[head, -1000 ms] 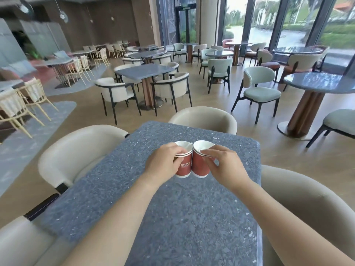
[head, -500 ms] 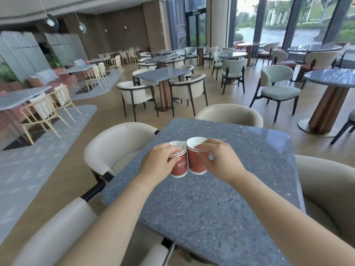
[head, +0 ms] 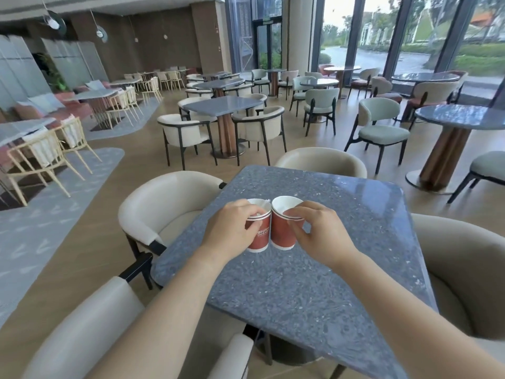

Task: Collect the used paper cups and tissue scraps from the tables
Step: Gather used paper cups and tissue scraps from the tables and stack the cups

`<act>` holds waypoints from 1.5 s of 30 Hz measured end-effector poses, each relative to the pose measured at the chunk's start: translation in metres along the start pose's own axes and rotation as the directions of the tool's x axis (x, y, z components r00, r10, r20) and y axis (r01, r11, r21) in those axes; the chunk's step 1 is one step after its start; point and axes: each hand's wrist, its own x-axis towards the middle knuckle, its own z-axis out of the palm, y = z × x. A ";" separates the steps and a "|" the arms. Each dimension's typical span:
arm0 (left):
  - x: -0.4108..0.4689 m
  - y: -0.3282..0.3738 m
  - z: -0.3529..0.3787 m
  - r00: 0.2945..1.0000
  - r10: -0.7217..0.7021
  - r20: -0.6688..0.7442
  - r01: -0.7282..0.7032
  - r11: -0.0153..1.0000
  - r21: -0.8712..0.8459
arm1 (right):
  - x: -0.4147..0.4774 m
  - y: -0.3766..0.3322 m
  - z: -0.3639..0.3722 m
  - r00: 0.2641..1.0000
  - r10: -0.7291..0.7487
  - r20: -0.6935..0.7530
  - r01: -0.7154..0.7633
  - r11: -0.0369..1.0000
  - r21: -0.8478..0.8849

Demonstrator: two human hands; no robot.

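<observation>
Ok, left hand (head: 232,228): forearm comes in from bottom left and the hand is raised over the table. Fingers curl round the left paper cup from its left side, fingertips hooked over the rim. Firm wrap grip.
Right hand (head: 322,233): forearm comes in from bottom right, mirroring the left. Fingers and thumb curl on the right paper cup near its rim, a pinch-type hold on its right side.
Left paper cup (head: 259,236): red-brown wall, white inside, white rim band with a dark line, white strip at the base. White logo print faces the camera, too small to read for sure. Tilted slightly. Something white shows at its rim; can't tell whether it is tissue.
Right paper cup (head: 281,231): same design, no print visible on this side, mouth open toward the camera, nothing visible inside.
Cup relation: side by side, rims and walls touching, between the two hands.
Cup location: over the middle of the speckled blue-grey table (head: 300,296), toward its far half. Can't tell whether the bases rest on the top or sit just above it.
Seating: cream armchair (head: 164,203) at the table's left, with more like it at the far, right and near sides.
</observation>
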 end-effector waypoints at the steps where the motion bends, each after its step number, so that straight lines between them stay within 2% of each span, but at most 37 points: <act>1: 0.001 0.005 0.003 1.000 0.019 0.002 -0.019 1.000 -0.012 | -0.004 0.001 -0.005 1.000 0.017 -0.012 -0.017 1.000 -0.016; 11: 0.026 0.085 0.048 0.963 0.256 0.085 -0.244 0.961 -0.133 | -0.065 0.015 -0.088 0.962 0.221 -0.160 -0.251 0.947 -0.198; 21: 0.001 0.192 0.078 0.850 0.513 0.122 -0.461 0.835 -0.301 | -0.159 -0.008 -0.174 0.860 0.352 -0.370 -0.478 0.809 -0.341; 26: -0.051 0.252 0.082 0.755 0.648 0.097 -0.558 0.713 -0.424 | -0.238 -0.047 -0.213 0.757 0.390 -0.525 -0.604 0.723 -0.334; 34: -0.170 0.346 0.085 0.583 0.811 0.045 -0.641 0.494 -0.588 | -0.385 -0.147 -0.252 0.504 0.466 -0.727 -0.832 0.488 -0.264; 40: -0.276 0.419 0.078 0.383 0.923 0.038 -0.634 0.292 -0.716 | -0.488 -0.242 -0.272 0.339 0.447 -0.828 -0.931 0.284 -0.228; 45: -0.362 0.470 0.068 0.193 0.981 -0.002 -0.578 0.112 -0.808 | -0.563 -0.313 -0.276 0.181 0.356 -0.917 -0.982 0.114 -0.150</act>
